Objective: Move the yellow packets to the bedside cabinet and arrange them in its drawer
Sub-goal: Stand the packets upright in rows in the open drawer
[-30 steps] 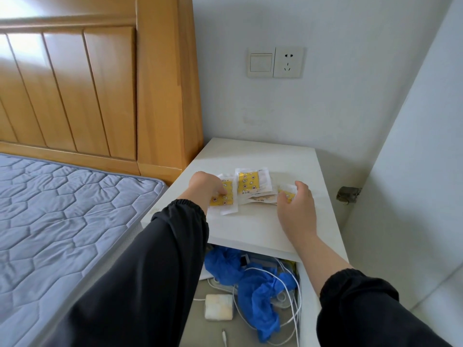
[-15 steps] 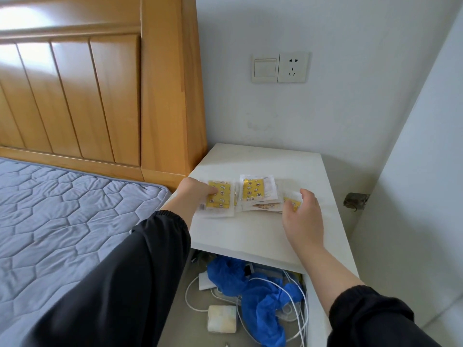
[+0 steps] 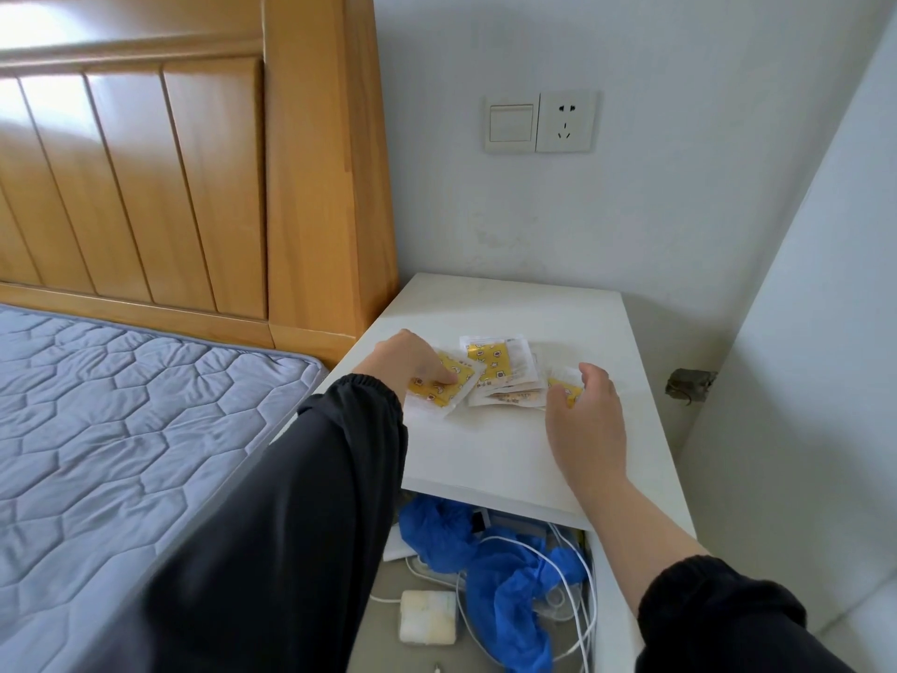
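Several yellow packets in clear white-edged wrappers lie on the top of the white bedside cabinet (image 3: 509, 449). My left hand (image 3: 407, 364) rests on the left packet (image 3: 439, 388), fingertips pressing on its top. A small overlapping pile of packets (image 3: 500, 369) sits in the middle. My right hand (image 3: 585, 415) reaches over the right packet (image 3: 565, 391) and pinches it between thumb and fingers. Below the top, the drawer (image 3: 611, 599) stands open.
The drawer holds crumpled blue plastic (image 3: 505, 570), white cables (image 3: 577, 604) and a white charger block (image 3: 428, 616). A wooden headboard (image 3: 194, 177) and grey quilted mattress (image 3: 121, 439) lie to the left. A wall switch and socket (image 3: 539, 121) are above, and a white panel (image 3: 815, 381) stands at the right.
My left hand has slid and turned the left packet a little away from the pile. My right hand has closed around the right packet. The camera has tilted slightly.
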Demonstrator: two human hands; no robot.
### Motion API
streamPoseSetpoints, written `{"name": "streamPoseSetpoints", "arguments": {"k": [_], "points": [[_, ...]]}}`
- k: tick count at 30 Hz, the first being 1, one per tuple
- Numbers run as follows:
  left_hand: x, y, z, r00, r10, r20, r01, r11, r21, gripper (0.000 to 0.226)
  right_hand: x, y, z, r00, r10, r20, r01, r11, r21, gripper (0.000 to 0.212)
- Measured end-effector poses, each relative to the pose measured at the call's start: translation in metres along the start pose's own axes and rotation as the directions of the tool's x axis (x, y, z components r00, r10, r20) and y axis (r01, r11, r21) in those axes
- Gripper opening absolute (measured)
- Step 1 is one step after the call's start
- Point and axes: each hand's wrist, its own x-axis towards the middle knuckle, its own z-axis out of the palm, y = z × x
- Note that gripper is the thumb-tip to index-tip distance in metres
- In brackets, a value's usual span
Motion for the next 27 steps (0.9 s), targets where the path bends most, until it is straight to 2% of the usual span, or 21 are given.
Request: {"name": "streamPoseSetpoints", "arguments": {"k": [4,8,14,16,19,22,25,27], "points": [[-0.007,0.004,-0.003,0.998,0.009,0.068,-0.012,0.999,0.051,0.07,-0.001,0.0,0.0,1.0,0.01,0.006,-0.011,1.0,0.009,0.049],[-0.009,0.002,-0.001,0.996,-0.01,0.094,0.008,1.0,0.022,0.07,-0.001,-0.001,-0.001,1.0,0.006,0.008,-0.006,1.0,0.007,0.048],[-0.012,-0.003,0.002,0.989,-0.008,0.149,0.034,0.985,-0.171,0.069,-0.002,-0.001,-0.001,1.0,-0.007,0.004,0.007,1.0,-0.002,0.048],[-0.012,-0.008,0.004,0.995,0.022,0.101,-0.001,0.979,-0.206,0.071,-0.002,0.0,-0.001,1.0,-0.016,0.009,0.016,1.0,-0.006,0.048],[-0.011,-0.018,0.013,0.992,0.124,-0.027,-0.127,0.956,-0.263,0.078,-0.001,-0.001,-0.001,1.0,-0.012,0.013,0.012,1.0,-0.013,0.049],[-0.015,-0.03,0.025,0.973,0.16,-0.169,-0.218,0.879,-0.423,0.089,0.0,-0.002,-0.001,1.0,0.004,0.008,-0.004,1.0,-0.019,0.048],[-0.016,-0.04,0.035,0.973,0.066,-0.219,-0.195,0.744,-0.639,0.103,0.0,-0.002,-0.001,1.0,0.014,0.008,-0.014,1.0,-0.022,0.048],[-0.014,-0.047,0.039,0.982,0.032,-0.184,-0.168,0.579,-0.798,0.088,0.0,-0.002,-0.001,1.0,0.017,0.008,-0.017,1.0,-0.024,0.048]]}}
